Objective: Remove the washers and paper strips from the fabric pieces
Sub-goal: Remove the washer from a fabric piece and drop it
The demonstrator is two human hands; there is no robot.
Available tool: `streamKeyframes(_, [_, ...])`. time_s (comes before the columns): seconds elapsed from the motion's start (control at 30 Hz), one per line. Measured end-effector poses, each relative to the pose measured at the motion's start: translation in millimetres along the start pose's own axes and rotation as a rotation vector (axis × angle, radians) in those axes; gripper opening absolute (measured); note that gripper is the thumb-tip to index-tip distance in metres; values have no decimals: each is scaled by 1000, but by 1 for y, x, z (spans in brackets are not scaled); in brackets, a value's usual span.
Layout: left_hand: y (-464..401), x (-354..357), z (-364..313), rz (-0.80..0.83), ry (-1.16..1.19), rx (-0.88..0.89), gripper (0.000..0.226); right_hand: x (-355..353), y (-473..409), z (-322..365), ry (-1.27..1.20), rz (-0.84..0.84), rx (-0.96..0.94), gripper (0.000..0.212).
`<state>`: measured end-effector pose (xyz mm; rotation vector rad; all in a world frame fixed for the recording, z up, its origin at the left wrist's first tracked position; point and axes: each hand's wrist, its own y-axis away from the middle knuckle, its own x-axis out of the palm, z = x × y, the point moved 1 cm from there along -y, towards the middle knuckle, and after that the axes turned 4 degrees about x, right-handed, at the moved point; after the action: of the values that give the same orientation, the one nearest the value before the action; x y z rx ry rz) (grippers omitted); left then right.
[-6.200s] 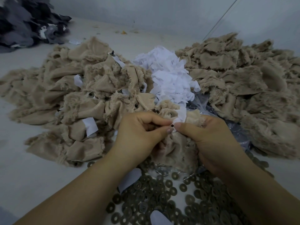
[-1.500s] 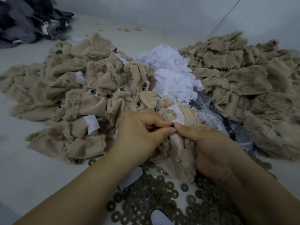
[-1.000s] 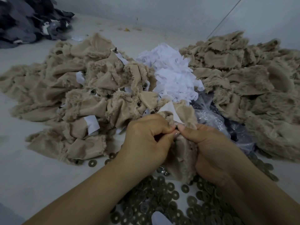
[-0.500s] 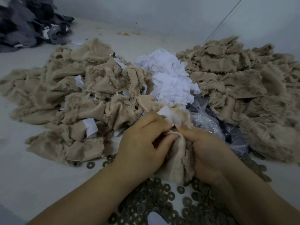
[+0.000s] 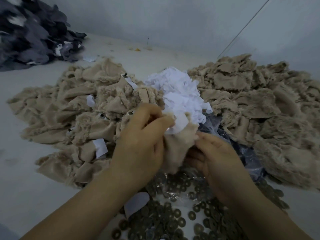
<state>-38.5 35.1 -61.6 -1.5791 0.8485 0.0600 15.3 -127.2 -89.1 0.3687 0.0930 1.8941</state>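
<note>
Honestly, nothing readable is showing anywhere: the paper strip (image 5: 180,124) I am working on is looking blank white, and any marks on the washers (image 5: 166,220) are too small to make out. My left hand (image 5: 143,144) is reaching in from seven o'clock, its fingers curling together at the top edge of the tan fabric piece (image 5: 176,149), pinching the fabric right beside the strip. My right hand (image 5: 218,163) is coming in from five o'clock, its fingers curling around the fabric's right edge and clamping it. The fabric piece is hanging between both hands, above the washers lying loose at six o'clock. A heap of white paper strips (image 5: 181,94) is sitting at twelve o'clock, with tan fabric piles at nine o'clock (image 5: 69,118) and three o'clock (image 5: 259,104). Dark grey fabric (image 5: 31,35) is lying at eleven o'clock.
</note>
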Motion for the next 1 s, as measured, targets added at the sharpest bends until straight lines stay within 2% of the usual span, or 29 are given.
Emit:
streamKeyframes(0.03, [-5, -3, 5, -6, 41, -50, 26, 1, 1, 0, 46, 17, -39, 19])
streamKeyframes(0.1, [-17, -3, 19, -52, 205, -228, 14, 3, 3, -1, 122, 27, -95, 19])
streamKeyframes(0.17, [-21, 1, 40, -94, 141, -262, 13, 3, 4, -3, 196, 22, -129, 21])
streamKeyframes(0.2, [-20, 3, 54, -60, 86, -277, 7, 3, 4, -4, 244, 17, -142, 21])
streamKeyframes(0.23, [-18, 7, 65, 80, -83, -232, 7, 3, 4, -5, 295, 13, -153, 20])
streamKeyframes(0.3, [-12, 20, 80, 508, -456, -99, 24, 2, 4, -5, 383, -1, -183, 20])
streamKeyframes(0.33, [-8, 25, 85, 681, -549, -128, 28, 2, 5, -5, 411, -7, -198, 20])
streamKeyframes(0.37, [-6, 27, 85, 784, -601, -185, 30, 3, 6, -5, 425, -11, -210, 21])
streamKeyframes(0.4, [-5, 27, 84, 815, -603, -219, 32, 3, 6, -4, 453, -22, -228, 22])
streamKeyframes(0.5, [-9, 25, 74, 764, -594, -190, 47, 2, 5, -5, 599, -75, -291, 25])
streamKeyframes(0.53, [-11, 23, 69, 712, -591, -160, 46, 1, 5, -5, 636, -92, -309, 25])
streamKeyframes(0.63, [-13, 21, 55, 485, -588, -39, 12, -2, 4, -4, 722, -150, -401, 27])
streamKeyframes(0.73, [-11, 26, 42, 351, -539, 92, 12, -6, 1, -1, 836, -202, -502, 19])
streamKeyframes(0.83, [-7, 36, 30, 362, -498, 186, 10, -13, -2, 4, 951, -251, -605, 12])
streamKeyframes(1.0, [-2, 55, 4, 415, -409, 239, 14, -30, -10, 13, 1204, -374, -630, 13])
